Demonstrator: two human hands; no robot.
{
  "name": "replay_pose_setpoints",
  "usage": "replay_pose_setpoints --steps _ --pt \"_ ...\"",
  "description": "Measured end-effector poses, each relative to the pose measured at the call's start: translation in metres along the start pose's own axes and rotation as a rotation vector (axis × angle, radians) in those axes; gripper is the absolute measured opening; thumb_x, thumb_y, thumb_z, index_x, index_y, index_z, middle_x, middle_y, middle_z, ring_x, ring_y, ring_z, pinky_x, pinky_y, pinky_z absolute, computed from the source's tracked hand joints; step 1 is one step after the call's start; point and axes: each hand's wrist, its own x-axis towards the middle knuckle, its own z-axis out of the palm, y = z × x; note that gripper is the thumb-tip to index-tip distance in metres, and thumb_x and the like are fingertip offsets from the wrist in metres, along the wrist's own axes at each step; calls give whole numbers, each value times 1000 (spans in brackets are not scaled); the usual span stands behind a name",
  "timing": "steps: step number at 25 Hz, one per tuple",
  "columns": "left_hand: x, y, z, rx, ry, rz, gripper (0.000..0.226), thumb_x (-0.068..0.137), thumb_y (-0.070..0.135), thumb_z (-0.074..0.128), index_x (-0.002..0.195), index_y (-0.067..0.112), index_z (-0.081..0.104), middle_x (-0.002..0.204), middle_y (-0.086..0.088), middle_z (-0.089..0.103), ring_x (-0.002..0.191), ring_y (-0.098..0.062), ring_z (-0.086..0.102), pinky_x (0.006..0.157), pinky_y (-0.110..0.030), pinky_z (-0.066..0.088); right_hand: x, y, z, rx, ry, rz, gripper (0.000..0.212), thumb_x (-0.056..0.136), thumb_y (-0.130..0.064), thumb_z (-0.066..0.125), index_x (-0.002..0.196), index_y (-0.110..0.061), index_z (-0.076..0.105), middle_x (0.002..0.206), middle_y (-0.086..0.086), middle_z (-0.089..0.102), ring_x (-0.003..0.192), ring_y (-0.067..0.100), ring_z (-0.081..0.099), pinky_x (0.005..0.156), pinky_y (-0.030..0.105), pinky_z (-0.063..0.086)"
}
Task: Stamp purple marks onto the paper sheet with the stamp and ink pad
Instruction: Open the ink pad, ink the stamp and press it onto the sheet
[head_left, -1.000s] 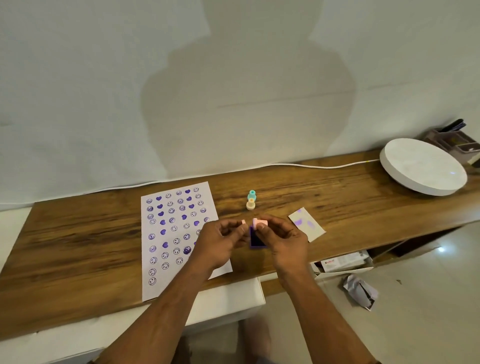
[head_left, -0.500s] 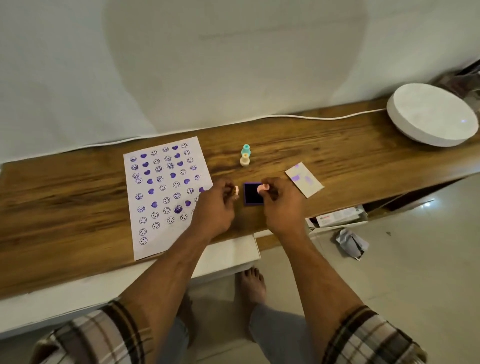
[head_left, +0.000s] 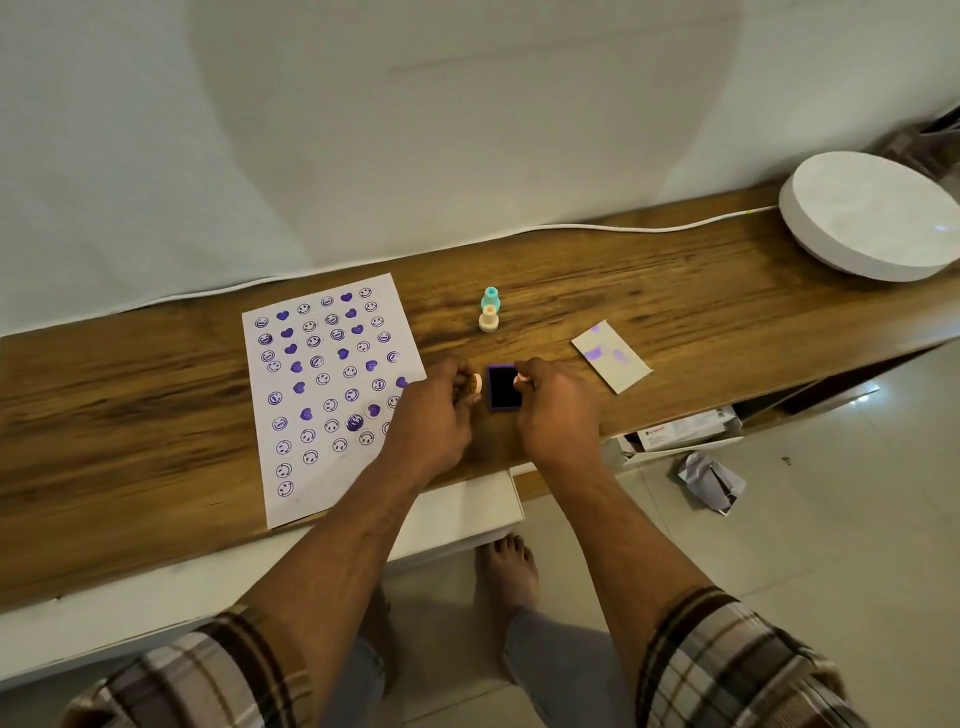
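Observation:
The white paper sheet (head_left: 291, 395) lies flat on the wooden table (head_left: 130, 415) and carries several purple smileys and hearts. My left hand (head_left: 431, 421) rests over the sheet's right edge, pinching a small round stamp (head_left: 474, 384) on its side. The open purple ink pad (head_left: 503, 388), with its dark inked face up, lies on the table between my hands. My right hand (head_left: 558, 410) touches the pad's right edge and pinches a small pink piece (head_left: 519, 379); what that piece is I cannot tell.
A teal stamp (head_left: 490, 298) and a cream stamp (head_left: 488, 318) stand behind the pad. A purple-smudged card (head_left: 612, 362) lies to the right. A white round object (head_left: 872, 213) sits far right, with a white cable (head_left: 571, 227) along the wall. A box (head_left: 685, 431) and crumpled paper (head_left: 709, 480) are below.
My hands, joined over the ink pad a second ago, have pulled apart, the left taking the stamp and the right the pink piece. The pad is now uncovered. My view tilted down.

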Motion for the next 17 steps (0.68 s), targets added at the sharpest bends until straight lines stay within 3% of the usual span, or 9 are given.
replay_pose_setpoints --steps 4,6,8,11,14,17 --pt "4 7 -4 -59 -40 -57 35 98 16 68 131 24 60 128 0 72 118 -19 68 89 -25 49 1 0 -3 -50 -30 44 34 95 -15 75 129 -20 71 119 8 75 115 28 66 93 45 58" --pt "4 13 -15 -187 6 -103 30 98 18 70 124 29 62 120 8 73 114 -13 68 86 -22 50 -2 0 -5 30 -22 78 31 100 -17 69 131 -20 70 124 8 73 119 26 65 95 39 56" --pt "0 7 -37 -335 104 -115 24 97 22 71 112 38 61 109 21 72 106 0 69 82 -19 53 -5 -4 -13 233 101 111 25 103 -20 67 127 -19 71 122 5 73 114 21 65 88 25 50" --pt "-19 -30 -86 -513 303 -183 20 96 23 73 111 33 63 110 20 75 97 12 69 75 -21 60 -16 -29 -27 443 302 81 24 98 -30 74 121 -24 70 110 -2 71 99 10 63 81 13 44" --pt "-44 -76 -128 -733 489 -365 19 93 24 77 109 21 66 113 4 78 87 4 75 60 -15 57 -43 -73 -19 636 149 -61 21 94 -36 78 112 -35 68 104 -11 74 95 -1 68 76 6 50" --pt "-62 -99 -138 -962 465 -475 39 83 29 83 114 15 63 113 -4 79 89 -9 80 61 -22 61 -72 -108 9 683 -78 -178 23 92 -30 82 114 -31 73 110 -12 78 100 5 72 84 21 59"
